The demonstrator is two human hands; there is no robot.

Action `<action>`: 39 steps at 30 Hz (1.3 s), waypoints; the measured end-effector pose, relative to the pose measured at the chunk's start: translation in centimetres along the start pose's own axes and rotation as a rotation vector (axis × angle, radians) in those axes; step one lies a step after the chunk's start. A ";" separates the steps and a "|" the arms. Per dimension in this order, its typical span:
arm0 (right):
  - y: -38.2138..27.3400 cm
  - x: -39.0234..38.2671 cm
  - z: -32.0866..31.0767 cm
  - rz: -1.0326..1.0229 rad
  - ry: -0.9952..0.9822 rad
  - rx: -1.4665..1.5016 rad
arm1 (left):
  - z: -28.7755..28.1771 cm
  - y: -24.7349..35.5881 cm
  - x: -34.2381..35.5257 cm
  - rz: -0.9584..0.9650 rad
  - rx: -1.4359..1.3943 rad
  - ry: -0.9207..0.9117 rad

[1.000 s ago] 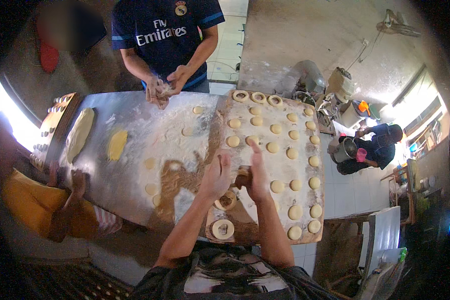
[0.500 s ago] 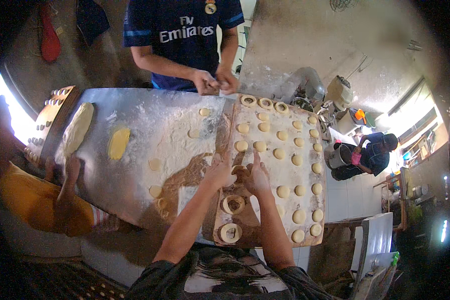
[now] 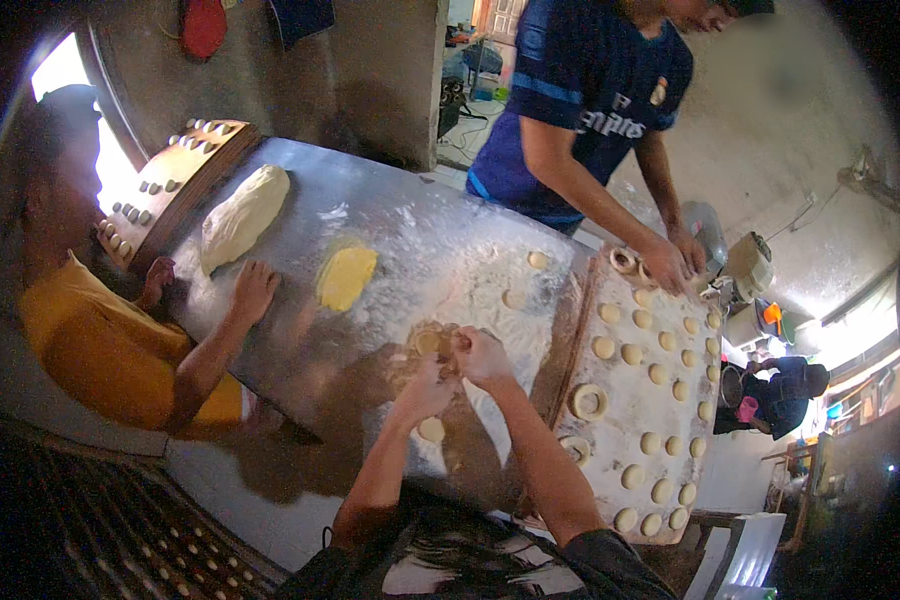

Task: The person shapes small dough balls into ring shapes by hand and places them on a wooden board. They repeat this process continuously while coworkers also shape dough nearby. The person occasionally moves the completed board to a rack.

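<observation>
My left hand (image 3: pixel 423 392) and my right hand (image 3: pixel 484 358) meet over the floured metal tabletop, their fingers bent inward and close together. What they pinch, if anything, is hidden by the fingers and shadow. Just beyond the left fingertips is a flat dough round (image 3: pixel 427 342); whether they touch it I cannot tell. Another dough round (image 3: pixel 431 430) lies beside my left wrist. To the right, a floury wooden board (image 3: pixel 610 440) carries several small dough rounds (image 3: pixel 632 354) and dough rings, one ring (image 3: pixel 589 402) nearest my right hand.
A co-worker in a blue shirt (image 3: pixel 595 110) reaches to the board's far end. At left sits a person in orange (image 3: pixel 105 345), one hand beside a long dough lump (image 3: pixel 242 220). A yellow slab (image 3: pixel 347 278) lies mid-table. Another tray (image 3: pixel 175 170) of small pieces stands far left.
My view has swung left. Both hands have moved off the board's dough ring to the tabletop at its left. The blue-shirted co-worker's hands have gone down to the board's far end.
</observation>
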State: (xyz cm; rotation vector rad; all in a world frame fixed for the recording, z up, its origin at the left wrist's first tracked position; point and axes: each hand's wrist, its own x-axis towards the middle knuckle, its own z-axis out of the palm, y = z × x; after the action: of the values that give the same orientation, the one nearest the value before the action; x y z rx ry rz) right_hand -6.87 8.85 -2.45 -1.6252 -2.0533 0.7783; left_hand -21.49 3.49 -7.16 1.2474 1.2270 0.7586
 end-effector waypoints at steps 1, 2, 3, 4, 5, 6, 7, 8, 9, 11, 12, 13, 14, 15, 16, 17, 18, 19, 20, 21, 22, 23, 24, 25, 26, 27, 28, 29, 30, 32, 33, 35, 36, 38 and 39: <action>-0.8 1.1 1.4 -0.044 -0.039 -0.141 | -2.0 0.6 -1.5 -0.088 -0.015 0.036; -1.7 1.7 2.2 -0.047 -0.056 -0.239 | -3.3 0.9 -2.6 -0.178 -0.035 0.078; -2.5 2.1 2.9 -0.048 -0.070 -0.336 | -4.0 0.7 -2.7 -0.192 -0.050 0.093; -3.3 2.7 3.4 -0.057 -0.083 -0.440 | -4.7 0.6 -2.7 -0.200 -0.071 0.115; -3.7 3.2 3.5 -0.059 -0.172 -0.338 | -5.2 0.5 -2.7 -0.207 -0.091 0.134; -3.7 3.6 3.4 -0.059 -0.261 -0.236 | -5.4 -0.4 -2.5 -0.190 0.021 0.176; -3.7 3.9 3.2 -0.057 -0.351 -0.137 | -5.4 -0.9 -2.3 -0.173 0.131 0.220; -3.8 4.1 3.1 -0.036 -0.365 -0.051 | -5.5 -1.4 -1.9 -0.157 0.242 0.262; -3.8 4.0 3.0 -0.013 -0.378 0.035 | -5.7 -1.8 -1.4 -0.099 0.247 0.269; -2.4 2.7 2.8 0.060 -0.327 0.310 | -5.8 0.0 -1.2 0.015 0.212 0.276; -1.4 1.8 3.0 0.094 -0.266 0.493 | -5.9 0.8 -1.2 0.071 0.171 0.291; -1.8 1.3 2.9 0.128 -0.201 0.679 | -6.0 1.2 -1.2 0.125 0.083 0.326; -2.9 0.6 1.8 0.164 -0.213 0.712 | -6.1 1.4 -1.1 0.177 -0.005 0.358; -2.4 0.5 2.1 0.157 -0.203 0.718 | -6.2 1.3 -0.8 0.191 -0.025 0.353; -1.8 0.4 2.5 0.152 -0.182 0.728 | -6.4 1.5 -0.5 0.208 -0.040 0.338; -1.3 0.1 2.6 0.146 -0.161 0.738 | -6.5 1.7 -0.3 0.225 -0.056 0.323; -0.8 -0.2 2.7 0.138 -0.139 0.792 | -6.3 1.8 -0.4 0.225 -0.124 0.320; -1.1 -0.4 2.5 0.126 -0.120 0.848 | -6.3 2.5 -0.8 0.224 -0.190 0.321; -1.4 -0.7 2.1 0.113 -0.100 0.904 | -6.2 3.2 -1.1 0.221 -0.256 0.323; -1.7 -0.9 1.6 0.096 -0.093 0.919 | -6.4 3.7 -1.3 0.161 -0.256 0.226; -2.2 -1.1 1.1 0.076 -0.086 0.936 | -7.0 4.2 -1.5 0.102 -0.253 0.131; -2.8 -1.3 0.6 0.054 -0.080 0.952 | -7.4 4.7 -1.6 0.042 -0.249 0.037; -3.5 -1.6 0.1 0.075 -0.083 0.985 | -7.5 5.2 -1.9 0.047 -0.175 0.051; -4.3 -2.0 -0.4 0.098 -0.086 1.018 | -7.6 5.7 -2.2 0.051 -0.102 0.063; -4.9 -2.2 -0.7 0.120 -0.090 1.050 | -7.7 6.3 -2.6 0.054 -0.030 0.077; -5.2 -2.4 -0.9 0.121 -0.098 1.067 | -7.9 7.0 -3.0 0.059 -0.033 0.071; -5.4 -2.7 -1.0 0.122 -0.106 1.087 | -8.0 7.9 -3.4 0.063 -0.034 0.066; -5.5 -2.9 -1.0 0.123 -0.114 1.107 | -7.9 8.4 -3.7 0.065 -0.035 0.061; -5.1 -2.3 -0.1 0.101 -0.026 0.792 | -7.5 8.1 -3.6 0.148 0.044 0.117; -3.1 -1.3 2.7 0.081 0.148 0.155 | -5.9 7.4 -3.4 0.315 0.199 0.203; -2.5 -1.6 3.6 0.009 0.200 0.256 | -5.0 7.2 -3.8 0.369 0.229 0.279; -3.0 -0.4 3.6 -0.189 0.322 0.458 | -3.4 7.9 -3.3 0.521 0.302 0.465; -3.4 -1.1 2.2 -0.043 0.143 0.724 | -2.8 7.7 -3.0 0.514 0.366 0.543; -4.0 -3.1 -0.4 -0.010 -0.094 1.122 | -1.5 7.0 -2.5 0.596 0.384 0.645; -3.6 -4.0 -1.4 0.005 -0.209 1.318 | -0.7 6.8 -2.5 0.640 0.390 0.694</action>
State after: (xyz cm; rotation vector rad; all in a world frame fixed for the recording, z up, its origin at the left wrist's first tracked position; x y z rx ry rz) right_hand -7.74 4.57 1.02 -0.7630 -1.0567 1.7997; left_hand -21.54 2.88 0.06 1.8178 1.5873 1.5659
